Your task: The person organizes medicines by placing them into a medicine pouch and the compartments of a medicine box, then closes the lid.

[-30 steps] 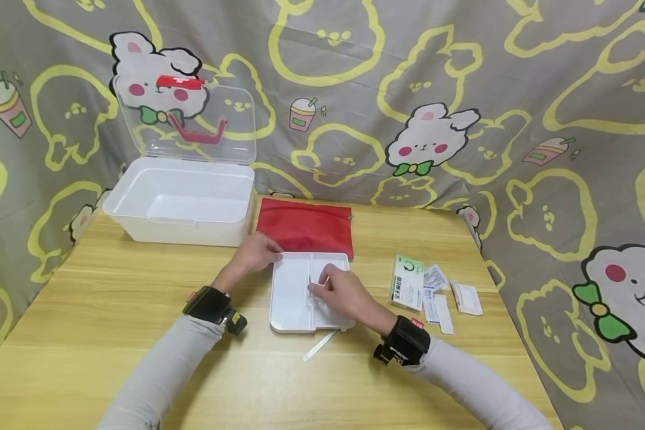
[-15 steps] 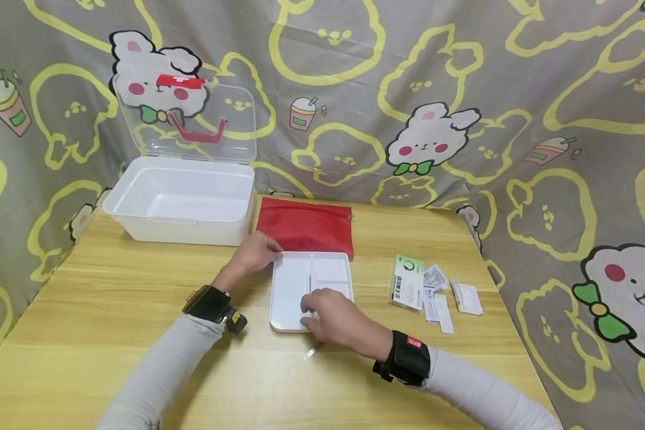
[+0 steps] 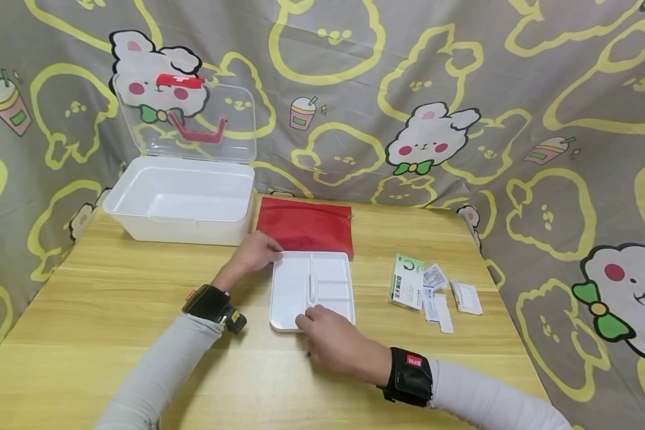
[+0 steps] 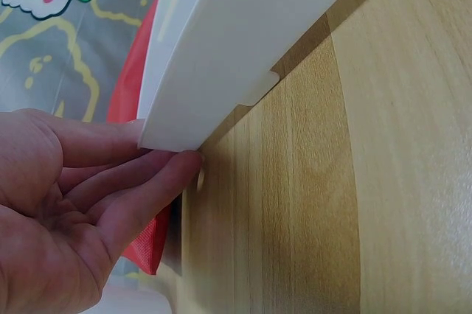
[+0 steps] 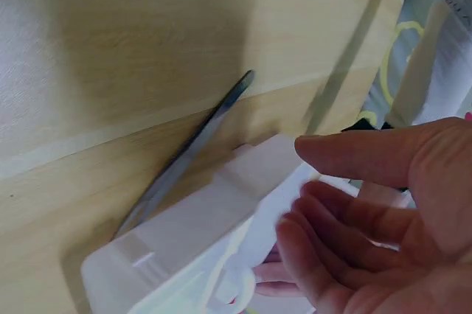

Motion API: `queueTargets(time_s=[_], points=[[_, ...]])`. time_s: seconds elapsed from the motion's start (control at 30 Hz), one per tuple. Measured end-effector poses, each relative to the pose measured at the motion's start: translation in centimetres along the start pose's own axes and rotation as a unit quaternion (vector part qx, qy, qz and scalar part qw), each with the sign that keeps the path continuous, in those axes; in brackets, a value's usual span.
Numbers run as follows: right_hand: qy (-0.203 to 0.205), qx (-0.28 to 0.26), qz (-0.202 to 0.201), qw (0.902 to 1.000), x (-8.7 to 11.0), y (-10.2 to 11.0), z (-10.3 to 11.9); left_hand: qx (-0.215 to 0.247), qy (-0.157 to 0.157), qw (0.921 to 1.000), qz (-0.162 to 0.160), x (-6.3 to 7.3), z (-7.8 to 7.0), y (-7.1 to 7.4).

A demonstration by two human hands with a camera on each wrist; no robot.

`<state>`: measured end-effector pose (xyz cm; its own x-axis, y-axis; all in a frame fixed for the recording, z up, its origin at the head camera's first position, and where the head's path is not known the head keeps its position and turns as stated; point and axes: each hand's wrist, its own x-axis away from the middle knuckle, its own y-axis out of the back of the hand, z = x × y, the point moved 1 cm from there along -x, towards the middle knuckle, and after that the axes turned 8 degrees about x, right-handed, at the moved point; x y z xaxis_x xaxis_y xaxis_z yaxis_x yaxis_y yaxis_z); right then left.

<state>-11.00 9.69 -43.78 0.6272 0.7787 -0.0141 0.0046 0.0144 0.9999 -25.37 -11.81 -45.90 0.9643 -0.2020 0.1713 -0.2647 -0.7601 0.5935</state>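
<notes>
A white divided tray (image 3: 290, 292) lies in the middle of the table. At its far left corner my left hand (image 3: 255, 251) pinches the rim; in the left wrist view the thumb (image 4: 103, 143) is on one side and fingers on the other. My right hand (image 3: 333, 339) hovers over the tray's near right part, its fingers loosely bent and holding nothing. Thin metal tweezers (image 5: 193, 141) lie on the wood along the tray's near side. In the head view the right hand covers most of them.
Behind the tray lies a red zip pouch (image 3: 306, 227). A white box (image 3: 188, 232) with its clear lid (image 3: 236, 143) raised stands back left. On the right are a medicine carton (image 3: 407, 283), small sachets (image 3: 435, 278) and a white packet (image 3: 466, 298).
My right hand has left the tray's middle divider and come toward the near edge, over the tweezers. The left hand stays at the far left corner.
</notes>
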Motion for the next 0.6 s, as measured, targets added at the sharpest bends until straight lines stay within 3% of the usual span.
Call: queueTargets(time_s=[0.13,0.33,0.6], points=[[0.019,0.001,0.013,0.9997,0.4,0.1,0.6,-0.004,0.000,1.0000,-0.001,0.0,0.0,0.0],[0.006,0.008,0.053,0.9985,1.2,-0.8,1.2,0.004,0.002,1.0000,0.000,-0.1,0.1,0.0],[-0.010,0.083,0.043,0.9956,1.7,-2.1,1.3,0.003,0.000,1.0000,0.002,-0.1,0.1,0.0]])
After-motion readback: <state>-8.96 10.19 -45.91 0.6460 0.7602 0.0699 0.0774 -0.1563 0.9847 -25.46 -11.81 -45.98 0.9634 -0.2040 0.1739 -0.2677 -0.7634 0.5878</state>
